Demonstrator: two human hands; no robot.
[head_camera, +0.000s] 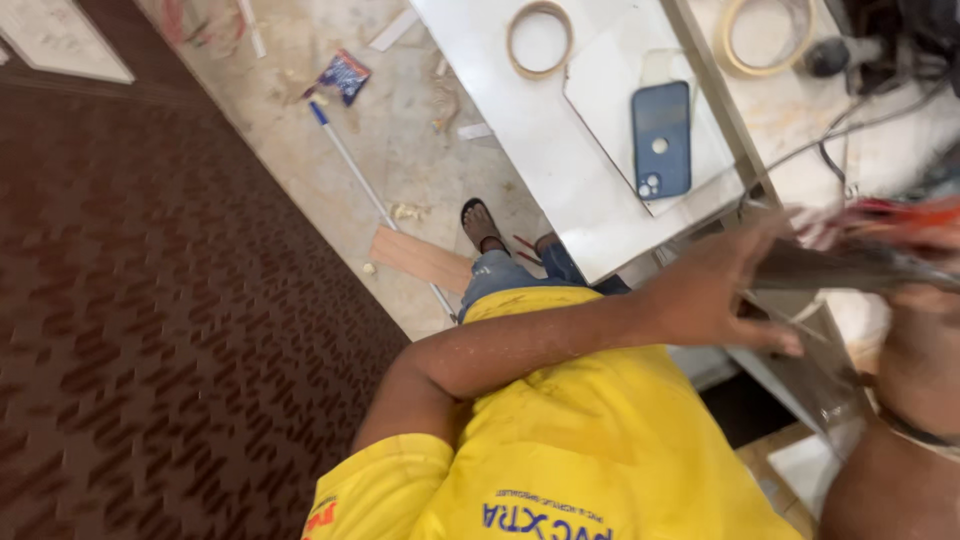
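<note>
My left hand (715, 290) reaches across my yellow shirt to the right, fingers spread, and rests against a clear plastic sheet (810, 375) that leans below the white table edge. Its fingertips come close to a dark, blurred long tool (830, 268) with a red and orange part (900, 215) above it. My right hand (925, 300) at the right edge is closed around that tool; a dark band circles its wrist. Motion blur hides the tool's exact shape.
A white tabletop (560, 170) carries a blue phone (661, 140) and a tape ring (540, 38); a second ring (765, 35) and cables (850, 125) lie beyond. On the floor are a wood piece (420, 258), a white pipe (360, 175), my sandalled foot (480, 225) and a dark brown patterned surface (150, 300) on the left.
</note>
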